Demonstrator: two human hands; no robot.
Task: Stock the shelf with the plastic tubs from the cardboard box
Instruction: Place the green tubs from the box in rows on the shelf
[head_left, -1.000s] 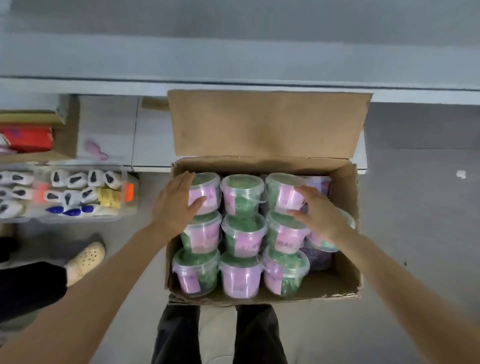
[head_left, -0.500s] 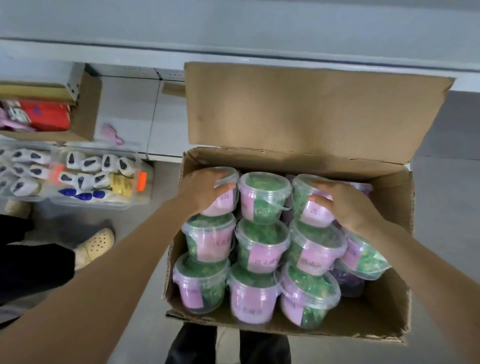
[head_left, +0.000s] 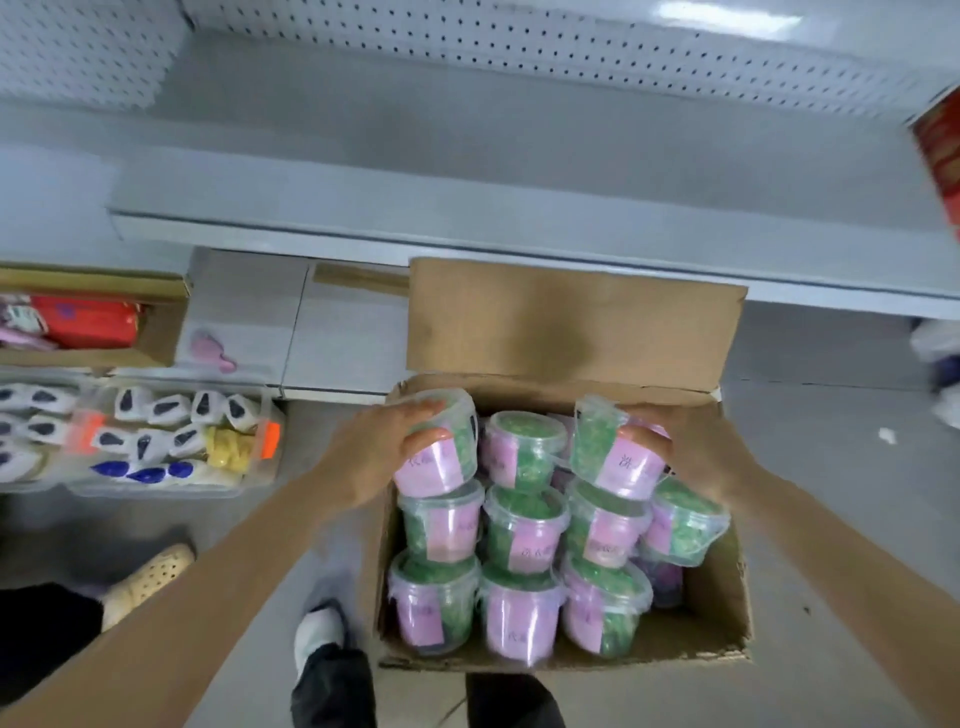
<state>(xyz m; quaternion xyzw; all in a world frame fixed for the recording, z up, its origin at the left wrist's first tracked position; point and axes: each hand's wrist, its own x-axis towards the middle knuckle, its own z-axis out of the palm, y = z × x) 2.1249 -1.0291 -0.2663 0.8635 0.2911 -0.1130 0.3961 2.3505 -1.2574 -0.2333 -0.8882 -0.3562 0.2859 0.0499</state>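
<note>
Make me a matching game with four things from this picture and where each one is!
Things:
1. tub in the left hand
2. tub in the right hand
3. cardboard box
4. clear bin of small packets

Places:
A. on the floor, left of the box
B. lifted at the box's back left corner
C. on the floor below the grey shelf, flap up
D. lifted and tilted at the back right of the box

Pairs: 1-B, 2-D, 3-C, 4-A
</note>
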